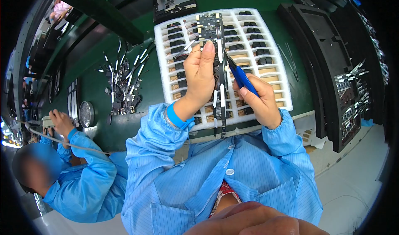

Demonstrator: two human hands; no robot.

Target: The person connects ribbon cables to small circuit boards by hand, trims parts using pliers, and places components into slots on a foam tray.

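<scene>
My left hand (200, 75) is closed around a circuit board (209, 27) with long narrow black and white strips running down from it, its thumb pressed on the front. Closed as well, my right hand (262, 100) grips a blue-handled tool (245, 80) with a slim dark tip. That tip points up and left, close beside the strips; whether it touches them I cannot tell. Beneath both hands lies a white foam tray (286, 100), its slots filled with several small black parts (263, 52). Thin wires and a white-ended strip stick out left of the board.
Left on the green table sits a pile of strip-and-board parts (124, 87), near a round metal dish (86, 113). Black frames (318, 64) stand at right, one holding more boards (351, 106). Thin rods (289, 60) lie beside the tray. A co-worker (83, 185) works at far left.
</scene>
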